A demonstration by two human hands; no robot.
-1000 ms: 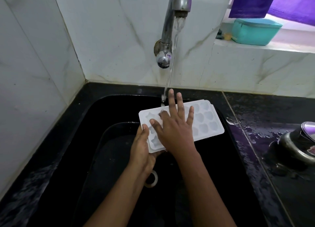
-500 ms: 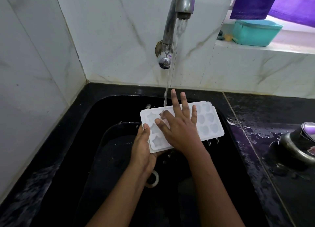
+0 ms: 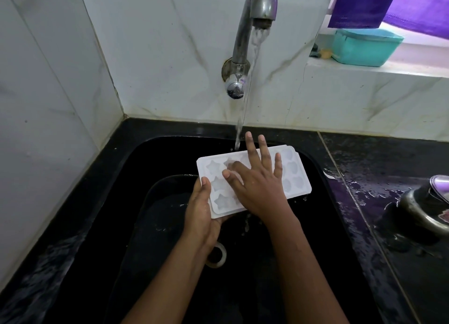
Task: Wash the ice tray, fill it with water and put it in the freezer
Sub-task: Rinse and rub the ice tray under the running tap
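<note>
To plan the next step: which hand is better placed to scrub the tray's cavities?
Probably the right hand: its straight fingers lie on the ice tray, while the left hand grips the tray's left end.

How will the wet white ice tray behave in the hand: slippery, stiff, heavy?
Probably slippery: the ice tray is wet under the running water. Likely stiff: it looks flat although the left hand grips only one end and the right hand presses on top. Probably light: thin plastic.
</note>
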